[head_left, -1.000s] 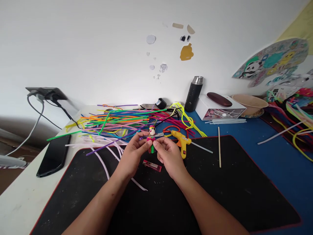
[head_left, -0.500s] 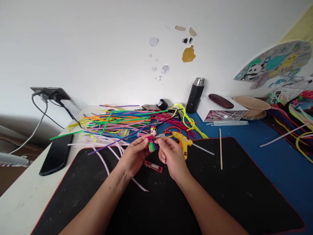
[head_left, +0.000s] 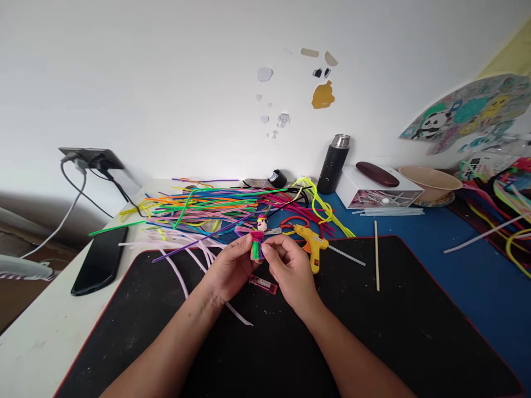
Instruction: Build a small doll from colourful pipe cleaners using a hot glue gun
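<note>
A small pipe-cleaner doll [head_left: 257, 247] with a white head, a pink and yellow top and a striped green, purple and pink body stands upright between my hands. My left hand [head_left: 233, 265] is closed on its left side, thumb in front. My right hand [head_left: 291, 272] pinches the doll's lower right edge with thumb and forefinger. Under the hands a small red tube with a label [head_left: 264, 284] lies on the black mat [head_left: 373, 331]. Just behind my right hand are a yellow glue gun [head_left: 316, 246] and red-handled scissors [head_left: 289, 223].
Many coloured pipe cleaners [head_left: 207, 204] lie along the wall. A black phone [head_left: 98, 262] rests at left, a wooden stick [head_left: 376, 255] at right. Behind stand a black thermos [head_left: 334, 164], a white box [head_left: 352, 188] and a beige bowl [head_left: 431, 182]. More pipe cleaners [head_left: 493, 188] lie far right.
The doll has turned so its striped body faces me more squarely. My right hand has shifted lower, its thumb now at the doll's edge. The view has moved slightly.
</note>
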`<state>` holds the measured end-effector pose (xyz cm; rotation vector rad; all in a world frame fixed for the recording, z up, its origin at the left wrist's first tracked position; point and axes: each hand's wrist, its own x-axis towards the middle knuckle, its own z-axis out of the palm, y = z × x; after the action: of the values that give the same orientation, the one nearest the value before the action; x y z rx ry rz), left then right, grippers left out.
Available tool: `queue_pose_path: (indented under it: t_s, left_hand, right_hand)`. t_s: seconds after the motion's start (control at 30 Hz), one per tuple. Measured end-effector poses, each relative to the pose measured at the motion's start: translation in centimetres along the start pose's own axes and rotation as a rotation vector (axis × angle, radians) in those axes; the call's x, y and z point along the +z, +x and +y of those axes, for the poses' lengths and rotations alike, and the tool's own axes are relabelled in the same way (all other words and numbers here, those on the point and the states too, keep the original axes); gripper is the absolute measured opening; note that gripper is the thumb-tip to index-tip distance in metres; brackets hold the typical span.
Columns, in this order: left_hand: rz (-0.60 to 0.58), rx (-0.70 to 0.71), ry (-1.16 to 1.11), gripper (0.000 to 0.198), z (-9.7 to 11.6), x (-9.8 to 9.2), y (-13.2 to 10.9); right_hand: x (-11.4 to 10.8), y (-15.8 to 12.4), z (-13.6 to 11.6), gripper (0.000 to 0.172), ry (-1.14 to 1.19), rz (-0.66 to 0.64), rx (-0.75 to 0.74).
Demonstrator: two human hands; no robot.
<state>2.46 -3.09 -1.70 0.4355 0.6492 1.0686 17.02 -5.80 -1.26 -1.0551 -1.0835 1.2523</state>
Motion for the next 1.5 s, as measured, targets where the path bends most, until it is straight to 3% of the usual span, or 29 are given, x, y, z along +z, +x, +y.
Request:
queue_pose_path:
  t_s: [0.27,0.53,0.7,0.83,0.93,1.23,1.5]
  left_hand:
    - [-0.026,0.027,0.031,0.029,-0.1,-0.4,0.2]
    - [0.069,0.052,-0.087,0.034,0.5,-0.7,0.7]
    - [0.076,0.035,-0.134,0.038,0.7,-0.7,0.6]
    - [0.084,0.020,-0.149,0.043,0.8,-0.4,0.4]
    - [0.059,0.012,-0.154,0.043,0.9,-0.1,0.2]
    - [0.036,0.018,-0.182,0.039,1.1,-0.5,0.2]
    - [-0.073,-0.020,-0.203,0.042,0.9,-0.7,-0.2]
  right_hand:
    - [0.0,-0.2,0.2,0.036,0.004,0.006,-0.027]
    - [-0.6,-0.5,-0.9,0.039,-0.019,0.071,-0.041]
    - [-4.6,-2.5,-2.2,0.033,-0.396,0.138,-0.099]
    - [-9.1,-3.3,-2.6,0.033,-0.668,0.227,-0.045]
    - [-10.7,-2.9,-3.1,0.033,-0.894,0.243,0.023]
    - [-8.3,-0.1,-1.9,0.029,-1.386,0.158,0.164]
    - [-9.8,0.5,0.3,0.023,-1.248,0.256,0.146]
